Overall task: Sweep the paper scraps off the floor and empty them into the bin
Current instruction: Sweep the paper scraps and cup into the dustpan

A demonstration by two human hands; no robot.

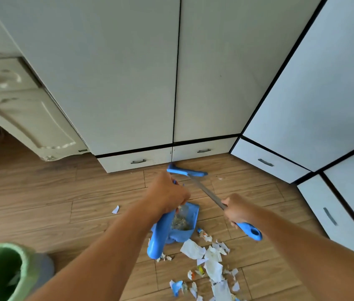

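Gripping the dustpan (172,227) in the left hand (167,195) and the broom (206,190) in the right hand (235,210) — fingers clenched round both — draw the scraps (213,259) in with short strokes, lip flat on the floor (41,203).

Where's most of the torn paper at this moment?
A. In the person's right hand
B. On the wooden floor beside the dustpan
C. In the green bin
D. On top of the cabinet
B: the paper scraps lie scattered on the wooden floor next to the blue dustpan, apart from the green bin.
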